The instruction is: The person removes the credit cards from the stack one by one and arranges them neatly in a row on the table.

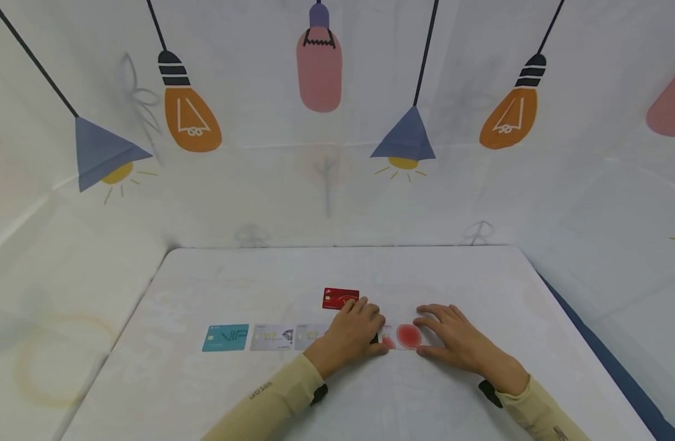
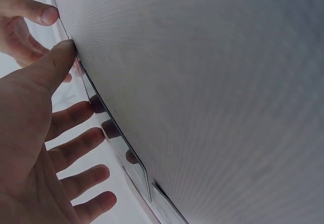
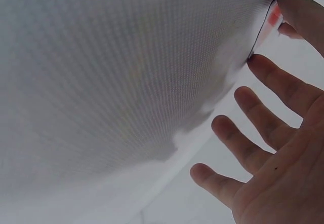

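A white card with red circles [image 1: 408, 336] lies flat on the table between the two hands. My right hand [image 1: 459, 340] holds its right end, thumb at the near corner and index fingertip at the far corner; the other fingers [image 3: 238, 138] are spread and relaxed. The left hand [image 1: 351, 334] reaches over a dark glossy card [image 2: 121, 148], mostly hidden in the head view. Its thumb [image 2: 61, 57] touches the near edge beside the white card, and the loosely extended fingers are over the dark card. Just beyond these fingers lies a red card [image 1: 337, 297].
To the left, a teal VIP card [image 1: 225, 338], a silver card [image 1: 271, 337] and another silver card [image 1: 309, 335] form a row with the cards by the hands. The white table [image 1: 166, 392] ends at a back edge against a lamp-patterned cloth [image 1: 249, 196].
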The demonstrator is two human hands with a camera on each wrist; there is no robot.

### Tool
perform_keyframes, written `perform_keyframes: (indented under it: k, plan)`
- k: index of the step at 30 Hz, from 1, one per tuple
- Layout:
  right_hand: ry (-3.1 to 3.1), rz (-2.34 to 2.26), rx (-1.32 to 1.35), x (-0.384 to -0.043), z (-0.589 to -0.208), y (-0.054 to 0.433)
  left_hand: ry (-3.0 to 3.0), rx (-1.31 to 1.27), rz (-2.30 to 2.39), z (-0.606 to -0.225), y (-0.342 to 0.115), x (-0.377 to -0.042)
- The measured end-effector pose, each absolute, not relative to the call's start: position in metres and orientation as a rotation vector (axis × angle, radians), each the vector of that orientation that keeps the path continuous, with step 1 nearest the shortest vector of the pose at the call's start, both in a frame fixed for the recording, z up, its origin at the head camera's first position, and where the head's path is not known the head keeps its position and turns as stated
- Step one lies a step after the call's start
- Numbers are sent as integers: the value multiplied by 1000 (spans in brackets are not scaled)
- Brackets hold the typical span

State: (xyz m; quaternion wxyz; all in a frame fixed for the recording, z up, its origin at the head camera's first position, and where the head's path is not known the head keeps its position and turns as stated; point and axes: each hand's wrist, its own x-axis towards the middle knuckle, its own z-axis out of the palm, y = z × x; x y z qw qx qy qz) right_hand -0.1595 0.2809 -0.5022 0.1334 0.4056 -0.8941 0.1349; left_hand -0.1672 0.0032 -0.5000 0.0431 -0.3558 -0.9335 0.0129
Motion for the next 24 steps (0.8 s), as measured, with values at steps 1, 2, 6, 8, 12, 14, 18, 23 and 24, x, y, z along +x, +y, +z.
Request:
perform_keyframes:
  k: [1, 2, 6, 8, 12, 14, 18, 23, 24]
  plan:
    - [-2591, 393, 1179, -160, -502, 281, -2857, -1085, 41, -500, 3, -167]
    - [-2589, 394, 1179, -160, -502, 281, -2859, -1083, 44, -500, 3, -167]
    - [-2591, 395, 1175, -160, -502, 280, -2869, -1079, 48, -499, 3, -167]
    - [-2594, 392, 1172, -159, -502, 280, -2871, -1077, 55, -498, 3, -167]
    - [-2596, 393, 1170, -159, -501, 280, -2875, -1078, 67, -498, 3, -167]
    - [-2592, 391, 1173, -159, -501, 279, -2872, -1078, 67, -498, 3, -166]
    - [-2565, 394, 1194, -161, -500, 278, -2844, -1079, 53, -497, 0, -166]
    - [-2510, 387, 1214, -164, -499, 275, -2826, -1067, 33, -492, -5, -167]
    - [-2502, 389, 1214, -164, -499, 275, -2826, -1063, 28, -490, -6, -168]
